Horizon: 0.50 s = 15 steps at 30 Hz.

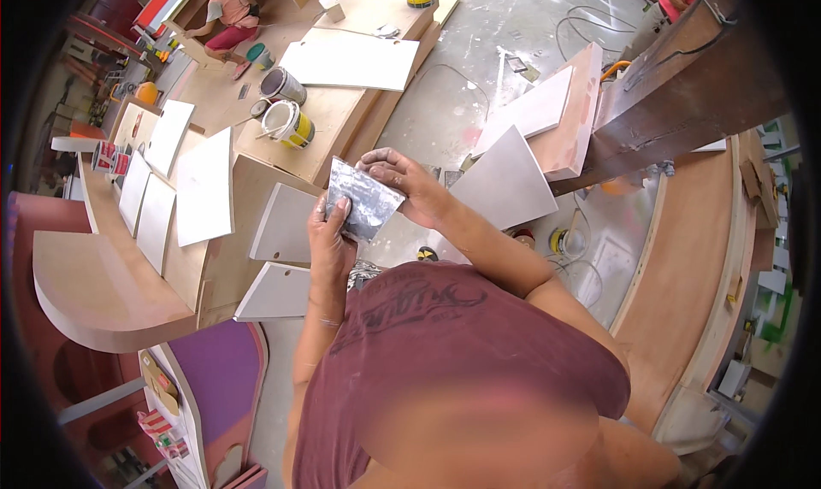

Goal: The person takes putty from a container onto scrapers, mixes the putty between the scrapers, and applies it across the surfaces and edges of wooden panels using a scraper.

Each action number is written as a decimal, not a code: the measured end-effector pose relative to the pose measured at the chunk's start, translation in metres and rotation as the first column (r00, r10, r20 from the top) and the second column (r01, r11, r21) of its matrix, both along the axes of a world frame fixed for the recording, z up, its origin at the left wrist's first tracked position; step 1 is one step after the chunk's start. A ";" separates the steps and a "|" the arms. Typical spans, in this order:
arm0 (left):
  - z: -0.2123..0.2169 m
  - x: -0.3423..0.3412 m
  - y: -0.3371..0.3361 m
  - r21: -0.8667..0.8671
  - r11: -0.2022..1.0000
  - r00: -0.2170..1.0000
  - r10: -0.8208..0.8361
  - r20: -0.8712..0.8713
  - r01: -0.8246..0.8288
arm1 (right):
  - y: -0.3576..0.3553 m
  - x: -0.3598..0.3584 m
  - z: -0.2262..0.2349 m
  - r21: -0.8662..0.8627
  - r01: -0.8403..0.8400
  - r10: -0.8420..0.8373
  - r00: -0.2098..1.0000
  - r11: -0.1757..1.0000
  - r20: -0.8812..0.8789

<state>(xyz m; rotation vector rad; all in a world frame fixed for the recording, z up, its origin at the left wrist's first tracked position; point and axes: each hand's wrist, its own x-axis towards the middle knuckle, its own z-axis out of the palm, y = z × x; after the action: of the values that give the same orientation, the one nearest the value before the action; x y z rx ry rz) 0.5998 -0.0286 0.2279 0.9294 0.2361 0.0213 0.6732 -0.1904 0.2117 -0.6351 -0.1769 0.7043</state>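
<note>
- The left hand [329,232] and right hand [402,177] are both holding a grey sheet [363,198], probably sandpaper, at chest height, fingers clamped on its edges.
- The sheet's long axis is tilting from lower left to upper right.
- A yellow-labelled paint can [289,123] is standing open on the plywood desk [342,113], beside white panels [203,185].

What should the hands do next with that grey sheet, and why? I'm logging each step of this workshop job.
Probably fold or settle the grey sheet into a firmer grip. Both the left hand and the right hand pinch it in mid-air at chest height, apart from the pale primed panels lying below, and it looks creased rather than flat.
</note>
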 end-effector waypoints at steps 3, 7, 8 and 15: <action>-0.006 0.003 0.001 0.044 0.998 0.997 0.048 -0.061 -0.045 | -0.004 -0.009 -0.004 -0.072 -0.017 0.022 0.997 0.997 0.074; -0.005 0.002 0.001 0.003 0.992 0.989 0.124 -0.081 -0.124 | -0.006 -0.018 0.004 0.100 -0.088 0.087 0.996 0.991 0.022; -0.005 -0.001 0.001 -0.007 0.993 0.990 0.120 -0.076 -0.121 | -0.006 -0.021 0.015 0.133 -0.052 0.045 0.997 0.990 0.055; -0.002 -0.007 0.006 0.062 0.978 0.979 0.200 -0.045 -0.198 | -0.006 -0.017 0.027 -0.454 0.165 0.011 0.932 0.876 0.361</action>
<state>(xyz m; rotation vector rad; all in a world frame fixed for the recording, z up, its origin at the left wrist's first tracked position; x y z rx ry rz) 0.5928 -0.0225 0.2264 0.9609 0.3772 0.1901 0.6562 -0.1959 0.2387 -1.2441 -0.3133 0.5484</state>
